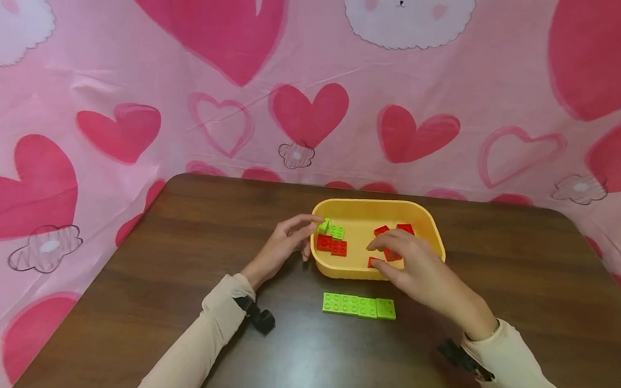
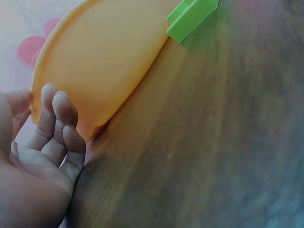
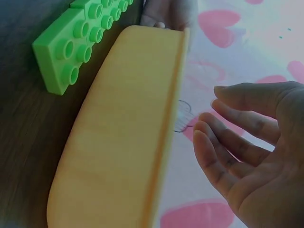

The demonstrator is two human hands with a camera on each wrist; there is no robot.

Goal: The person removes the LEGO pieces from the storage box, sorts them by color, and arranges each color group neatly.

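A yellow plastic bin [image 1: 356, 273] stands on the table with red and lime-green toy bricks in it. My left hand [image 1: 284, 245] is at its left end, thumb and forefinger at the rim beside a tilted green brick [image 1: 324, 225]; whether they pinch it is unclear. In the left wrist view, the other fingers of that hand curl outside the bin's wall [image 2: 114, 57]. Over the bin's right half hovers my right hand [image 1: 418, 271], thumb and fingers apart and nothing between them. Below its fingertips lie several red bricks [image 1: 406, 229].
In front of the bin lies a row of lime-green bricks [image 1: 348, 305] end to end. Inside the bin's left side are another green brick [image 1: 336, 232] and red bricks [image 1: 339, 248]. A pink heart-print cloth [image 1: 310, 49] hangs behind the dark wooden table [image 1: 221, 230].
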